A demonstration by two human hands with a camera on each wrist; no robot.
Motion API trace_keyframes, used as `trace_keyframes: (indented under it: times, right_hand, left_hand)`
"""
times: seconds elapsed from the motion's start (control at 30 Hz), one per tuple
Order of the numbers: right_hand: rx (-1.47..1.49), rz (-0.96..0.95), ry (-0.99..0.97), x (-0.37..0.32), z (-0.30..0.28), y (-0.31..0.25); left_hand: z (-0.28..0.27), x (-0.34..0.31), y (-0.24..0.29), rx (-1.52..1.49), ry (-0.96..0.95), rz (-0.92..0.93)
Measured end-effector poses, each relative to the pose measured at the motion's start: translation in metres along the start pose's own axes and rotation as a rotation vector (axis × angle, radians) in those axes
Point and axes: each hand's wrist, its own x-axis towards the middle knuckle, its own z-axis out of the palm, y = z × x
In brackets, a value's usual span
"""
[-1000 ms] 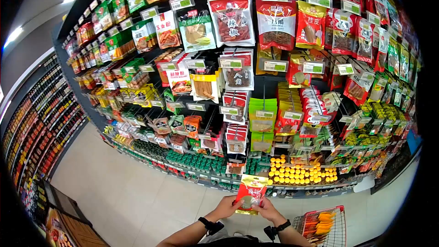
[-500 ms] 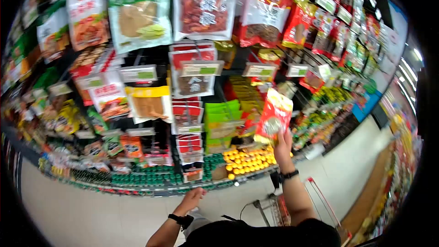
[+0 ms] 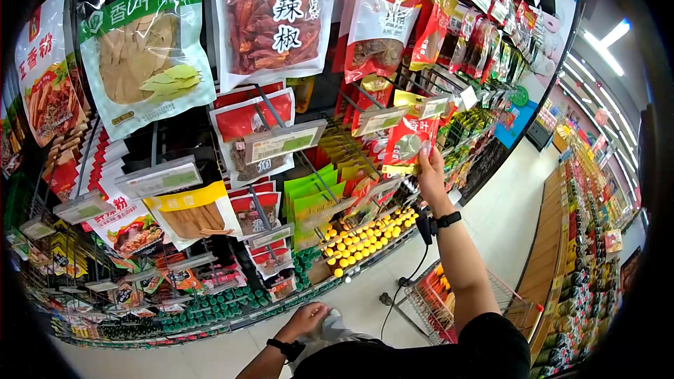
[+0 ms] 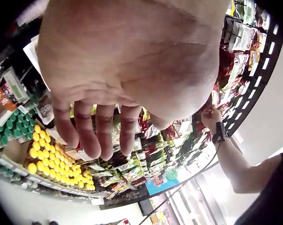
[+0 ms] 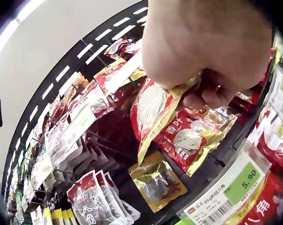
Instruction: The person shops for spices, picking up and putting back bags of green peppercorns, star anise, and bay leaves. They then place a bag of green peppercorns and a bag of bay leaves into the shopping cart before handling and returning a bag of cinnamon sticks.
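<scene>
— How is the right hand set?
— Arm stretched up to the display, fingers pinching the lower edge of a red-and-yellow packet, crowded just beside a price tag; open aisle floor behind the elbow
— The left hand?
— Low at the waist, fingers relaxed, holding nothing
</scene>
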Motion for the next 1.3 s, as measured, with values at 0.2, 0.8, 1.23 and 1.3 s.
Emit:
trace_keyframes:
  times: [0.2,0.8,1.23,1.3]
  right_hand:
    - [0.071,0.055,-0.002,0.003,0.002,-0.003]
    - [-0.156,-0.072,0.291,0.033,0.029,0.033]
    - [-0.148,-0.03,0.329,0.031,0.038,0.051]
    - [-0.017,0.014,0.305,0.034,0.035,0.057]
  left_hand:
    - [-0.002,0.008,0.001,0.16,0.039,0.073]
    - [-0.026,-0.008,-0.02,0.201,0.047,-0.016]
    - [-0.036,-0.026,-0.028,0.21,0.031,-0.083]
    - [-0.038,-0.026,-0.027,0.206,0.018,-0.09]
